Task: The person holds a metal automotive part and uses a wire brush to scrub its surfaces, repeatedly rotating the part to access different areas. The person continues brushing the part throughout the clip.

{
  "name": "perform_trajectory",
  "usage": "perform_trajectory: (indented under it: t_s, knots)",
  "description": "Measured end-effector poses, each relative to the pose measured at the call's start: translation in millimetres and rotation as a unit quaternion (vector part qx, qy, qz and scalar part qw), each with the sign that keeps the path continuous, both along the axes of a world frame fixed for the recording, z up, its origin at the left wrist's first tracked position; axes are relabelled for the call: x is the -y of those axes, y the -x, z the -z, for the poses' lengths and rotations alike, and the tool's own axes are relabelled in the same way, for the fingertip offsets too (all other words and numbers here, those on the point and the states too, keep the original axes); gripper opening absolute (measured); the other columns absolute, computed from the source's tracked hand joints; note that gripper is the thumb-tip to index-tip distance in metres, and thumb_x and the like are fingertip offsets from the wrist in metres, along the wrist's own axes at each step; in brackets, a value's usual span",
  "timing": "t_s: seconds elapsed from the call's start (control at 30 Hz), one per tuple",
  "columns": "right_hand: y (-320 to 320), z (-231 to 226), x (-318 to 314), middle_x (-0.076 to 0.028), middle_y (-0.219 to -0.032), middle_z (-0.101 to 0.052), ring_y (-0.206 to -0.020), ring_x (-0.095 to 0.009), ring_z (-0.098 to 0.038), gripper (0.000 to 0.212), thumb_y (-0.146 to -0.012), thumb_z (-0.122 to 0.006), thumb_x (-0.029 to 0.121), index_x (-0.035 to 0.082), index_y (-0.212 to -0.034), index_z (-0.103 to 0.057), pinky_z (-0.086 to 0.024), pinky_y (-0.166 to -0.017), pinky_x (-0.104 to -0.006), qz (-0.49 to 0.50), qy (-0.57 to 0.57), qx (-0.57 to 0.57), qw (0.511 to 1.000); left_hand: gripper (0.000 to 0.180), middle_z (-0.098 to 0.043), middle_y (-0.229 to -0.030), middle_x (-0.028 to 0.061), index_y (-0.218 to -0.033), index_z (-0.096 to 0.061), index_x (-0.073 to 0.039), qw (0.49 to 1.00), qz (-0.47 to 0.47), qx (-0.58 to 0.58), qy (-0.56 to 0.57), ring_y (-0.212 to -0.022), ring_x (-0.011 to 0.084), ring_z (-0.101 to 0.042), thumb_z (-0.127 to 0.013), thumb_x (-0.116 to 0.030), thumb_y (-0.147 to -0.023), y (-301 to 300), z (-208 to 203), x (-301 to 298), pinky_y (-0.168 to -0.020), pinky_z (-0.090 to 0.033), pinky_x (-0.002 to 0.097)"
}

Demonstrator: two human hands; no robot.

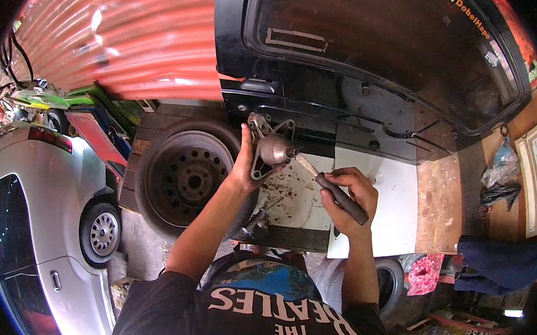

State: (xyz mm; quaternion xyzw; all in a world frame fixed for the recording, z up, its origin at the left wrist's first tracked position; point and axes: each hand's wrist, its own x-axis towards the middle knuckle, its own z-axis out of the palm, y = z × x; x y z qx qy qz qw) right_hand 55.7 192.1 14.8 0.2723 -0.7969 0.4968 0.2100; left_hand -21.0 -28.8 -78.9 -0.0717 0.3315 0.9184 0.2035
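Note:
My left hand (242, 167) grips a grey metal car part (275, 149), a rounded housing with open bracket arms, and holds it up over the bench. In my right hand (354, 204) is a scraper-like tool (342, 199) with a thick dark handle and a narrow light blade. The blade's tip meets the dark, dirty centre of the housing, or lies very close to it. Brown crumbs of dirt (284, 190) are scattered on the white board (312, 208) beneath. Another small metal piece (257, 219) lies at the bench's near edge.
A tyre on a steel wheel (194, 181) lies flat left of my hands. A black car tailgate (376, 57) leans at the back. A silver car (47, 214) stands at left. More tyres (389, 278) are below the bench; a dark cloth (498, 264) hangs at right.

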Motion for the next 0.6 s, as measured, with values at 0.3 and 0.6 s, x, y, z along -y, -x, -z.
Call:
perform_trajectory:
  t_s: [0.3, 0.6]
  knots:
    - [4.4, 11.5, 1.0, -0.010, -0.073, -0.067, -0.064, -0.010, -0.063, 0.012, -0.088, -0.067, 0.009, -0.001, -0.088, -0.060, -0.049, -0.056, -0.0251, 0.100, 0.117, 0.094, 0.984, 0.093, -0.059, -0.131, 0.0134, -0.143, -0.044, -0.006, 0.988, -0.082, -0.128, 0.035, -0.117, 0.0252, -0.060, -0.020, -0.079, -0.090, 20.3, 9.7, 12.6, -0.103, -0.046, 0.0399]
    - [12.8, 43.1, 15.5, -0.011, -0.071, -0.061, -0.057, -0.014, -0.057, 0.014, -0.093, -0.055, 0.011, 0.000, -0.087, -0.051, -0.045, -0.048, -0.0275, 0.080, 0.229, 0.137, 0.961, 0.092, -0.059, -0.130, 0.0138, -0.142, -0.044, -0.005, 0.987, -0.068, -0.144, 0.039, -0.116, 0.0252, -0.060, -0.022, -0.078, -0.091, 25.4, 18.5, 8.2, -0.104, -0.046, 0.0400]
